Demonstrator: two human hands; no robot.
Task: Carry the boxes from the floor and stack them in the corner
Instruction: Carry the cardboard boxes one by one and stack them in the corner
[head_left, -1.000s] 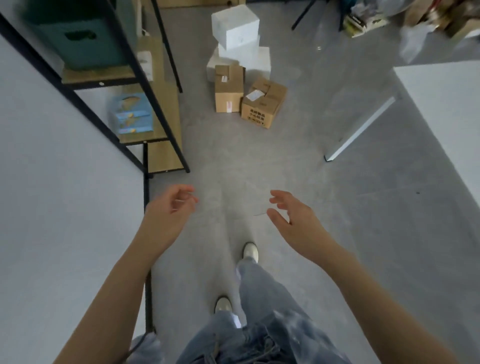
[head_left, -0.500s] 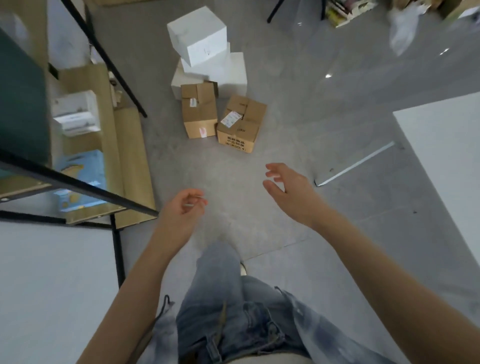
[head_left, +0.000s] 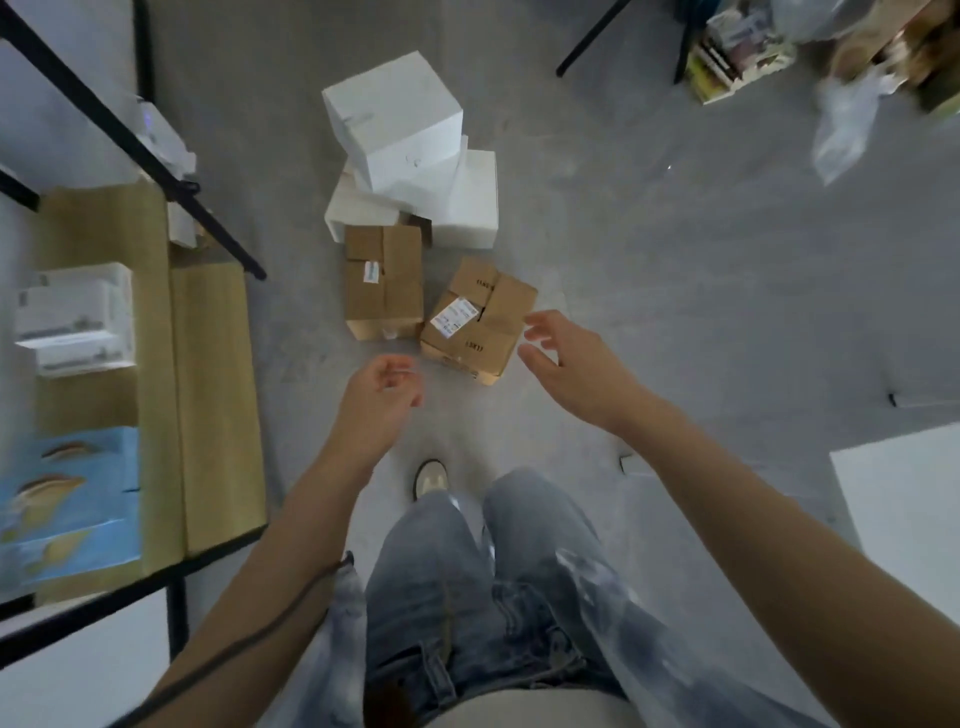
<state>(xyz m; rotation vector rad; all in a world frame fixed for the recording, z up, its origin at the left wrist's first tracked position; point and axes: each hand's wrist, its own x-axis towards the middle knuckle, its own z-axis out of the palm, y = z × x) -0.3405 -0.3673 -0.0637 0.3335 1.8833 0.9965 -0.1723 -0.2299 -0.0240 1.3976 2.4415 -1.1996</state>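
Two brown cardboard boxes are counted on the floor: an upright one and a tilted one just beside it. Behind them, three white boxes are counted in a pile: a top one, a lower left one and a lower right one; whether more are hidden beneath cannot be told. Two bare hands are seen, the left hand and the right hand. One shoe is visible. One blue package is counted on the shelf.
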